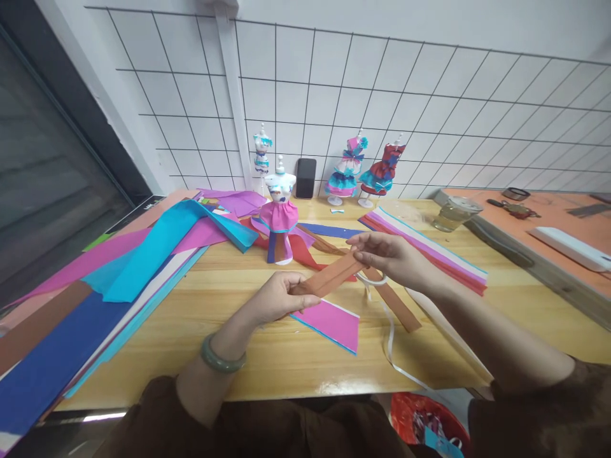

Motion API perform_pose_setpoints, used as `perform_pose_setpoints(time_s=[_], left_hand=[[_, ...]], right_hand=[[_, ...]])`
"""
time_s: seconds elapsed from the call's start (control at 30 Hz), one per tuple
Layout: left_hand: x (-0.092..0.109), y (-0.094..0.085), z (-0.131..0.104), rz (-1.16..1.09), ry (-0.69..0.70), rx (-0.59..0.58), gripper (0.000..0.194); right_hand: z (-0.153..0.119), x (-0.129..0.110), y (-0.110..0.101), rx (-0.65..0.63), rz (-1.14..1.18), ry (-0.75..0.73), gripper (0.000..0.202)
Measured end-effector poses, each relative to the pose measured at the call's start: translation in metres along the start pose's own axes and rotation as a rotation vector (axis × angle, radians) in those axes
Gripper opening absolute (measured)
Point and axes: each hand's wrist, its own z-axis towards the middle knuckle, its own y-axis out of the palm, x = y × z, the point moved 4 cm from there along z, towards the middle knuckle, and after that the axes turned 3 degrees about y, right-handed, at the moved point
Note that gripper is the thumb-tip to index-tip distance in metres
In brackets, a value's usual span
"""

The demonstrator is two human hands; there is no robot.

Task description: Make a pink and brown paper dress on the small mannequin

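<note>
A strip of orange-brown crepe paper (331, 273) is stretched between my two hands above the table. My left hand (281, 298) pinches its lower left end, and my right hand (384, 254) grips the upper right end. Under the strip lies a pink paper piece (334, 324) with a blue edge. Just beyond stands a small mannequin (280, 203) in a pink paper skirt. Close to my right hand are a roll of white tape (372, 278), its loose end trailing to the table edge, and another brown strip (394, 299).
Long coloured paper sheets (109, 312) cover the left side. More striped sheets (424, 251) lie at right, near a cup (456, 213). Along the wall stand a phone (306, 179) and dressed mannequins (344, 168). A red-lined bin (405, 413) sits below the front edge.
</note>
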Motion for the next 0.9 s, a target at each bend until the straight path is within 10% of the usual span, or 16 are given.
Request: perform_pose_setpoints(time_s=[0.5,0.9], left_hand=[[-0.004,-0.003,0.002,0.155,-0.057,-0.012,0.031],[-0.011,-0.001,0.000,0.159,-0.069,-0.137,0.034]], right_hand=[[-0.019,0.037,-0.001,0.030,0.093,0.063,0.040],[-0.003,-0.003,0.073,-0.723,-0.110,-0.011,0.036]])
